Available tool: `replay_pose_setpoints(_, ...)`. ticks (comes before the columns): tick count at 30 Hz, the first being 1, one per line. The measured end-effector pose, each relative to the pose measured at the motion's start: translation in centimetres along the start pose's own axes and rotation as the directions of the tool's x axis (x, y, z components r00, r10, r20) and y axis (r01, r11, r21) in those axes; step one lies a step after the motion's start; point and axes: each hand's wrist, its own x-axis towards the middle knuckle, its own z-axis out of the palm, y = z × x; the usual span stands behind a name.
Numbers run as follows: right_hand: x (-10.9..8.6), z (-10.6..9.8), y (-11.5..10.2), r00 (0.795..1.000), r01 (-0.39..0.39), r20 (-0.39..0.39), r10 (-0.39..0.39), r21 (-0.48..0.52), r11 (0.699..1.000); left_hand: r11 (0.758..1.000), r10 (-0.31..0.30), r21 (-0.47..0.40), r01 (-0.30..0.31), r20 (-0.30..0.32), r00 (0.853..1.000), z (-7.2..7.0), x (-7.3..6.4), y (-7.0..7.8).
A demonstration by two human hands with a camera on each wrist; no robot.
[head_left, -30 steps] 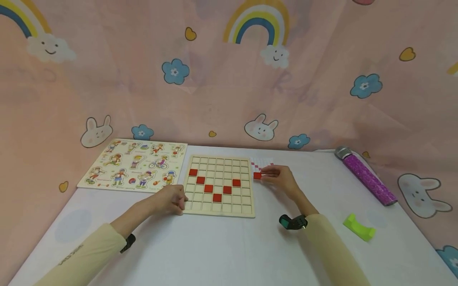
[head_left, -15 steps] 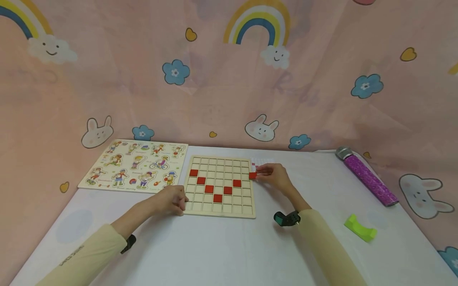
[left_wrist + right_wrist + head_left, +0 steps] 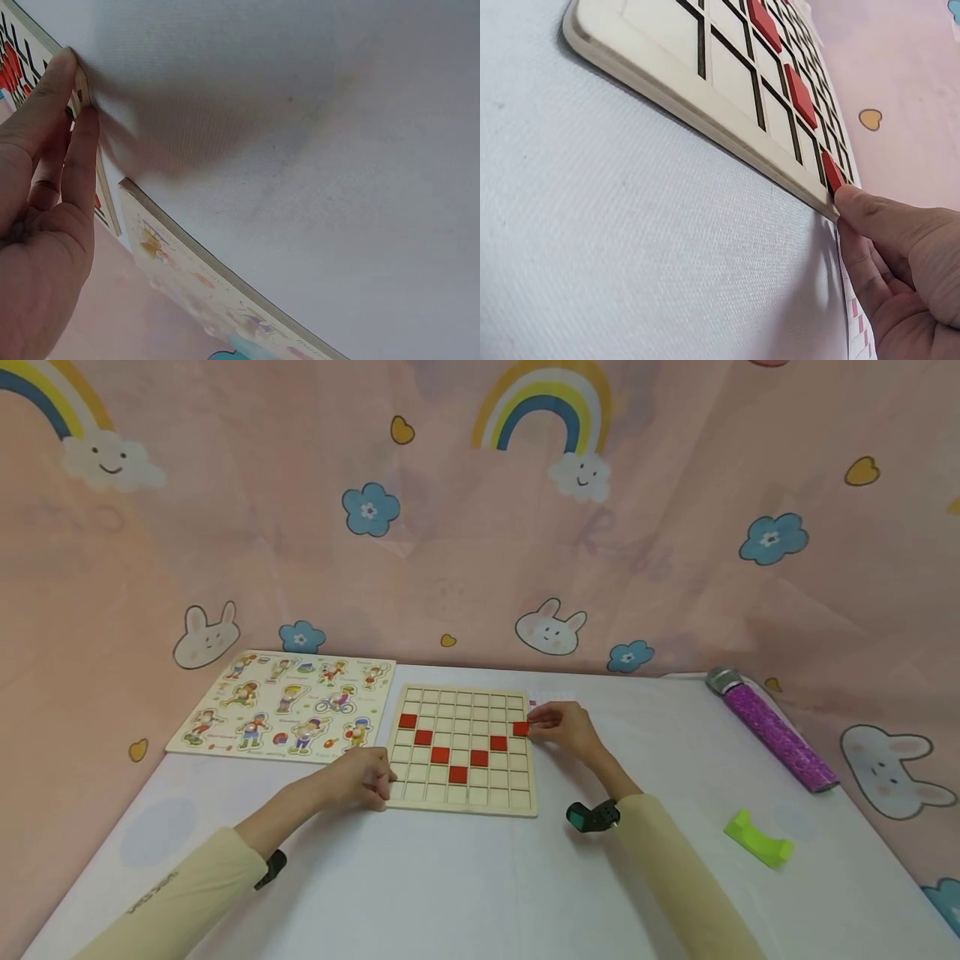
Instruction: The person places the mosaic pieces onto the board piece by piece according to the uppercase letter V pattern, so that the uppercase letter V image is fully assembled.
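Note:
A pale wooden grid board (image 3: pixel 452 707) lies flat, with several red square tiles in its cells forming a V. At its near left corner, my left hand (image 3: pixel 362 778) pinches the board's edge between thumb and fingers, which the left wrist view shows close up. On the board's right side, my right hand (image 3: pixel 567 728) holds a red tile (image 3: pixel 521 728) by its outer edge, over the last column. The right wrist view has that tile (image 3: pixel 832 171) at the thumb tip, low in or on its cell; whether it lies fully flat I cannot tell.
Left of the grid board lies a picture puzzle board (image 3: pixel 279 750). A pattern card (image 3: pixel 558 696) sits partly under my right hand. Farther right are a purple glitter microphone (image 3: pixel 776 735) and a bright green curved piece (image 3: pixel 757 840). A pink printed cloth (image 3: pixel 450 568) rises behind the table.
My right hand has moved left with the red tile, from over the pattern card to the board's rightmost column. The left hand has stayed at the board's corner.

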Motion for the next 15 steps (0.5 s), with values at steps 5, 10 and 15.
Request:
replay_pose_setpoints(5, 0.07, 0.24, -0.13, 1.0, -0.012, 0.001, 0.012, -0.019, 1.0, 1.0, -0.002, -0.016, 0.002, -0.009, 1.0, 0.04, 0.03, -0.01)
replay_pose_setpoints(10, -0.23, 0.32, 0.02, 0.998, -0.063, -0.003, 0.063, -0.035, 0.997, 0.999, 0.012, -0.04, -0.012, -0.005, 1.0, 0.54, -0.18, 0.04)
replay_pose_setpoints(15, -0.35, 0.42, 0.24, 0.998, -0.069, 0.006, 0.069, 0.031, 0.997, 0.999, 0.007, -0.038, -0.007, -0.007, 1.0, 0.72, -0.22, 0.15)
